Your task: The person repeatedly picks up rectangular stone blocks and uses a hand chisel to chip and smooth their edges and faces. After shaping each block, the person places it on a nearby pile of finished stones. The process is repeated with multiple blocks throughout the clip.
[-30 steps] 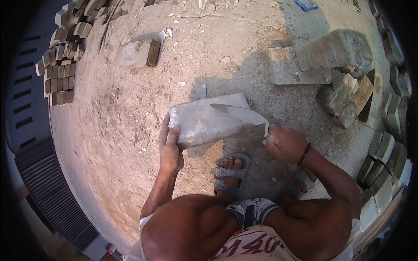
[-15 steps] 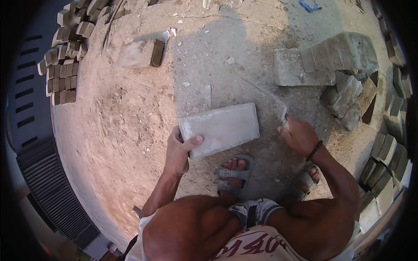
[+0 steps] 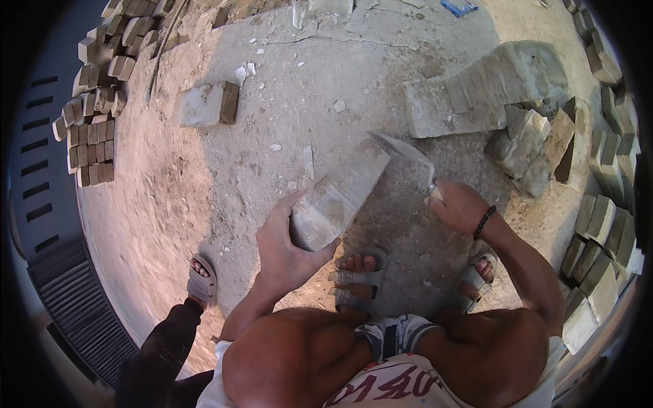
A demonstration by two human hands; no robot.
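Note:
My left hand grips the near end of a grey concrete block, thumb on one side and fingers on the other. The block is tilted, its far end pointing away and to the right. In my right hand is a trowel, held closed around the handle. Its blade reaches left to the far end of the block; whether it touches cannot be told.
Single block lies ahead on the left. Larger slabs and broken pieces lie at the right. Blocks are stacked at far left and along the right. Another person's sandalled foot stands to my left.
My left hand has turned the block from broad face up to a tilted, end-away pose. The trowel blade is now beside its far end. Another person's leg has come in at the left.

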